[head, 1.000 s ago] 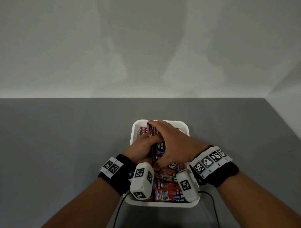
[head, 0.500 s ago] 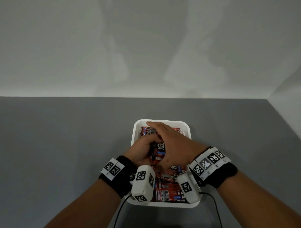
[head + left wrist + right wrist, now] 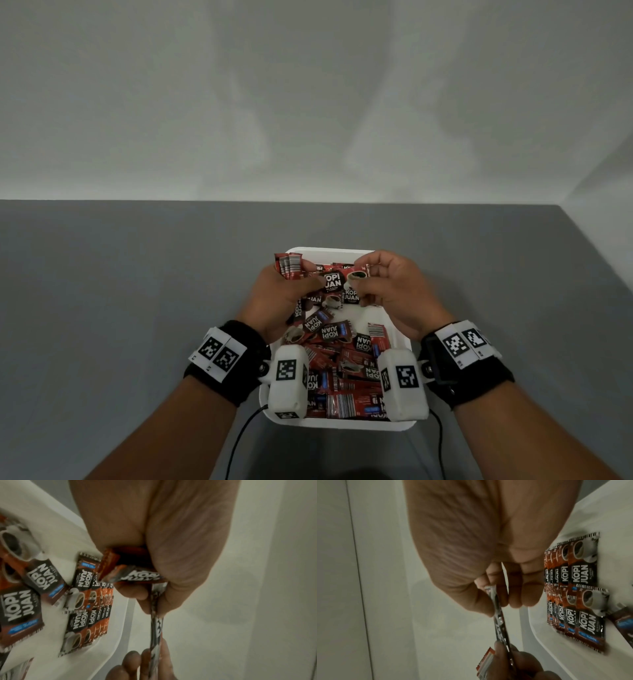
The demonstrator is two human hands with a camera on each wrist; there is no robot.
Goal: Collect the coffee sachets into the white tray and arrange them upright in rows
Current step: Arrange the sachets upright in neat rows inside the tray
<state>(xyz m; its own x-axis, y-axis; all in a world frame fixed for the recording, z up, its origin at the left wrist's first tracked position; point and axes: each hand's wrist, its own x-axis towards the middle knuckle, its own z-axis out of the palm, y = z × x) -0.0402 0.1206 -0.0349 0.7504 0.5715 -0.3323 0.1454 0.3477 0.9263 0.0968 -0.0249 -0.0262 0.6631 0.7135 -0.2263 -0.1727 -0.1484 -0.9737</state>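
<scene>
The left hand (image 3: 281, 298) is curled round a small bundle of coffee sachets (image 3: 289, 265), whose barcode ends stick up past the fingers. Its thumb and forefinger also pinch one end of a single sachet (image 3: 339, 281) — the label reads KOPI JUAN. The right hand (image 3: 390, 291) pinches the other end of that sachet between thumb and fingertips; the remaining fingers are curled in. In both wrist views the shared sachet appears edge-on, spanning the gap between the two hands.

Both hands are above the far half of the white tray (image 3: 402, 342), which rests on the grey table (image 3: 137, 291). At the far wall of the tray, two short rows of sachets (image 3: 573, 588) stand upright, packed face to face; an exact count cannot be read. The near half holds a loose pile of sachets (image 3: 346, 370) lying flat and overlapping — well over ten. Two white wrist cameras (image 3: 287, 380) cover part of this pile in the head view.
</scene>
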